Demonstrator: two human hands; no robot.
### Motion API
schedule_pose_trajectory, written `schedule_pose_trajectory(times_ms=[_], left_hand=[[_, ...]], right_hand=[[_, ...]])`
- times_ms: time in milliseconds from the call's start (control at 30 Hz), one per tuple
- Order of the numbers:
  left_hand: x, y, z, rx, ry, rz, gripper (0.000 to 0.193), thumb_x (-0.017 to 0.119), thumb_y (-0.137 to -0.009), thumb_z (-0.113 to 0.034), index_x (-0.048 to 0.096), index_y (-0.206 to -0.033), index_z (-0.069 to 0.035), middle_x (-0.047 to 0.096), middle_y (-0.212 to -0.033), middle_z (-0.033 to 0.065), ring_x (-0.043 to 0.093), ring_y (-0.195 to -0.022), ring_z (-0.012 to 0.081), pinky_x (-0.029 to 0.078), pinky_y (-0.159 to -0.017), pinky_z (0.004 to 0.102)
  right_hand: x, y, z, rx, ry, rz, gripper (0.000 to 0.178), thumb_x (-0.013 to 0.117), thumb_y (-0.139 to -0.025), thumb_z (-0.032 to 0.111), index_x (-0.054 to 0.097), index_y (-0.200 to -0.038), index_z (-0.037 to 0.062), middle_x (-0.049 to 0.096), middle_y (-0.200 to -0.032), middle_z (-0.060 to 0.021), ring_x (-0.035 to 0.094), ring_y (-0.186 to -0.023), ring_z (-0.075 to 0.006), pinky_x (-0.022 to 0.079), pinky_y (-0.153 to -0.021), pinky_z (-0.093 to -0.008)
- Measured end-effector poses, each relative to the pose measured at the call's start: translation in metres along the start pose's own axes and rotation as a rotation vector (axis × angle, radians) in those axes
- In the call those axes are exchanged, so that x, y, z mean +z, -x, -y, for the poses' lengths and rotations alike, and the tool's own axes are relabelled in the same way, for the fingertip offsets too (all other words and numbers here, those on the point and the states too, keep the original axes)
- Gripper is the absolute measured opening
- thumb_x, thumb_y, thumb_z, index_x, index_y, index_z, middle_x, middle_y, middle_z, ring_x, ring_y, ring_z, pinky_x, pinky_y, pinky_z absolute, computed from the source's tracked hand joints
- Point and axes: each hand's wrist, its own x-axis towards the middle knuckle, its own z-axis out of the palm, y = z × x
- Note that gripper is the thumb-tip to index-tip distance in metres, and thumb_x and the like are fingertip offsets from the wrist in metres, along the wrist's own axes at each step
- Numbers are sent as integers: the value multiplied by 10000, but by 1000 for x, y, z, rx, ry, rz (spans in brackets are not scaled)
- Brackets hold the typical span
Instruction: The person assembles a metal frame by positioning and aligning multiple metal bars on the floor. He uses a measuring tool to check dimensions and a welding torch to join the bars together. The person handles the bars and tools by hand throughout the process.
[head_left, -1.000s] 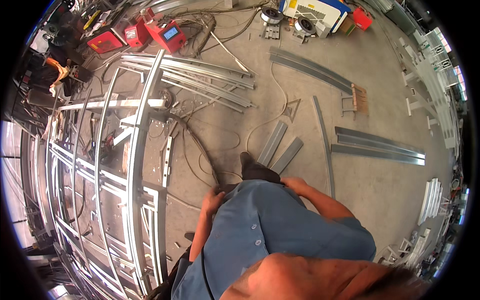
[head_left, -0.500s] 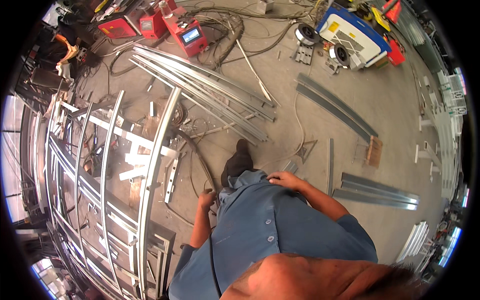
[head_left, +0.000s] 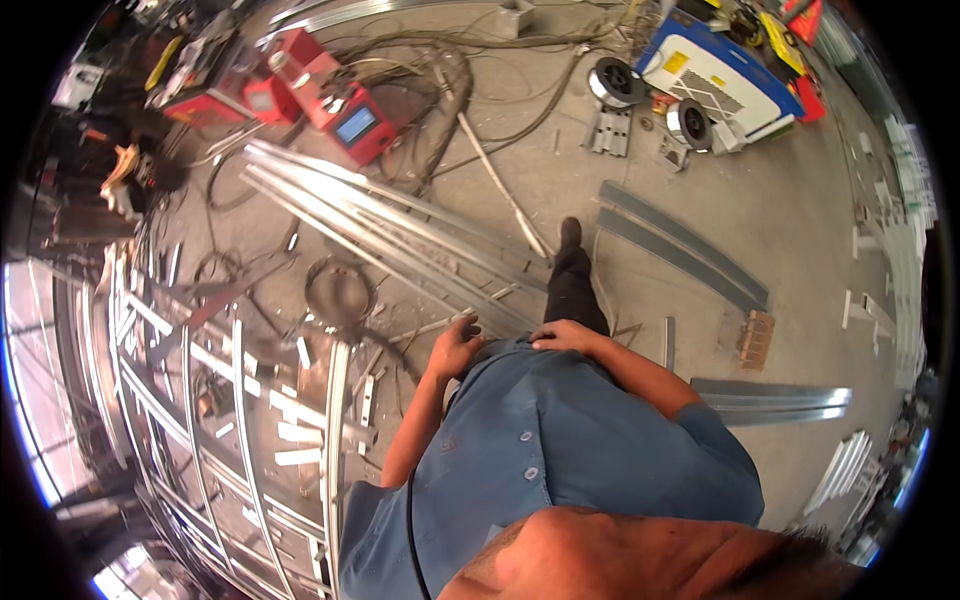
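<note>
My left hand [head_left: 458,347] hangs beside the left edge of my blue shirt [head_left: 590,430], its fingers loosely apart with nothing visible in them. At the front hem of the shirt lies my right hand [head_left: 563,337], fingers stretched out over the cloth and holding no tool. My dark-trousered leg and shoe [head_left: 571,265] reach forward past the hem. Just ahead of my left hand, a bundle of long shiny metal profiles [head_left: 390,230] lies slantwise on the floor; neither hand touches it.
A welded metal frame [head_left: 245,440] stands at the left. Red machines [head_left: 355,125] and thick cables [head_left: 455,85] occupy the far left and middle. A blue-and-white machine [head_left: 715,75] and wire spools [head_left: 615,82] are far right. Grey channels [head_left: 685,245] and a brick-like block [head_left: 757,340] lie right.
My left hand has risen toward the shirt hem; my right hand stays there. One leg has swung forward. The metal frame and floor objects have shifted in view as I walk.
</note>
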Motion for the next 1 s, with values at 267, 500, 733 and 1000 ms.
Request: schedule_pose_trajectory(times_ms=[267,500,733,1000], left_hand=[[13,-237,-34,-234,100,-278,583,676,-813,-241,575,-1327,16,734,-1006,175,714,-909,280,556,-774,371],[-17,-320,-126,-637,373,-372,559,647,-808,-177,579,-1321,35,691,-873,134,676,-711,197,508,-537,321],[-41,-472,-233,-672,202,-173,577,652,-828,-186,559,-1351,39,711,-992,163,701,-761,216,535,-559,338],[-147,-687,-333,-582,439,-325,551,639,-868,-180,543,-1383,-8,709,-942,120,691,-815,179,535,-585,321]], right_hand=[[-286,-81,-24,-48,-52,108,358,689,-934,309,693,-1146,20,729,-1077,-136,691,-988,-230,517,-880,-334],[-491,-122,5,-105,46,137,465,705,-873,324,665,-1183,-20,700,-1144,-174,681,-1041,-268,530,-896,-364],[-657,-194,8,91,-179,127,496,706,-874,267,613,-1241,-53,684,-1134,-187,652,-1039,-232,527,-858,-341],[-852,-310,46,62,-231,115,485,703,-873,249,613,-1225,-73,670,-1151,-155,627,-1078,-216,493,-932,-332]])
